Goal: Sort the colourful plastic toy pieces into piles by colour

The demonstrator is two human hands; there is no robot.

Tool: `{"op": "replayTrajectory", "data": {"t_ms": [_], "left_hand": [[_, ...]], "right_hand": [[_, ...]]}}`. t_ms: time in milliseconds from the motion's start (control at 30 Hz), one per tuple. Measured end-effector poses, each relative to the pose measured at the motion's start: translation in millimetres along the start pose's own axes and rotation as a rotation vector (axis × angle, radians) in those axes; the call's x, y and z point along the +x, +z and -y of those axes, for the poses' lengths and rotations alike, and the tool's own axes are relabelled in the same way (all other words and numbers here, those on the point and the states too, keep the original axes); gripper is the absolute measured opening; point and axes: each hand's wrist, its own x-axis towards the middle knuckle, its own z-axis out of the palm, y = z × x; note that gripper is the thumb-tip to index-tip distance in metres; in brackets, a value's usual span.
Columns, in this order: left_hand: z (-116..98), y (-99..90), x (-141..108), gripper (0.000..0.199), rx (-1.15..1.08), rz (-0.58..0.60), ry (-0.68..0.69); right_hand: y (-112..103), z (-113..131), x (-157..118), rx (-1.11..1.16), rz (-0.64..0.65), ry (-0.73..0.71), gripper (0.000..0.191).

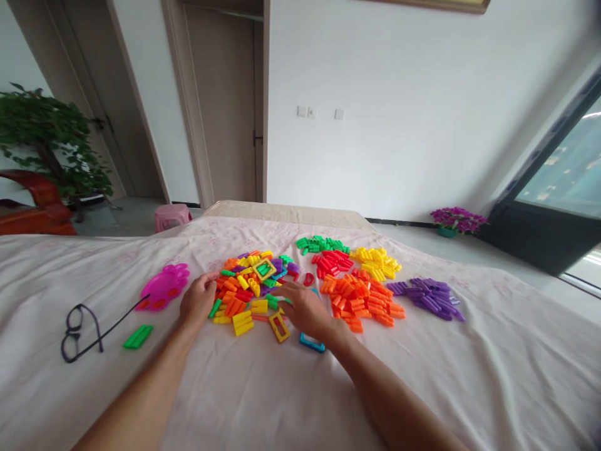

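A mixed heap of plastic building blocks (243,282) in orange, yellow, green, red and purple lies on the cloth in front of me. My left hand (200,298) rests against the heap's left edge, fingers loosely bent with nothing visible in them. Over the heap's right side reaches my right hand (305,308), its fingers stretched out above green blocks. A yellow rectangular frame piece (280,327) lies just below those fingers, and a blue frame piece (312,342) is partly under my right wrist. Another yellow frame piece (265,269) sits on top of the heap.
Sorted piles stand to the right: green (322,245), red (332,264), yellow (375,263), orange (361,299) and purple (432,298) blocks. At left lie a pink paw-shaped tray (162,289), eyeglasses (72,332) and a green block (138,337). A pink stool (173,217) stands beyond the cloth.
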Motion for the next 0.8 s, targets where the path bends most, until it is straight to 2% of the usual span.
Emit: {"op": "replayTrajectory", "data": {"t_ms": [100,267,500,633,800], "left_hand": [[-3,-1.5,-1,0.035,0.025,0.016,-0.017],[-5,-3.1,-2,0.035,0.049,0.024,-0.010],[-8,-1.0,0,0.037,0.128,0.031,-0.031],[-11,-1.2,-1,0.040,0.180,0.033,-0.020],[-13,-1.5,-1,0.042,0.200,0.033,-0.036]], "right_hand": [[24,18,0,-0.062,0.048,-0.094,0.034],[45,18,7,-0.208,0.058,0.002,0.027],[51,12,4,-0.238,-0.031,0.000,0.028],[51,13,1,-0.221,-0.059,0.000,0.016],[44,10,2,-0.139,-0.119,0.074,0.014]]}}
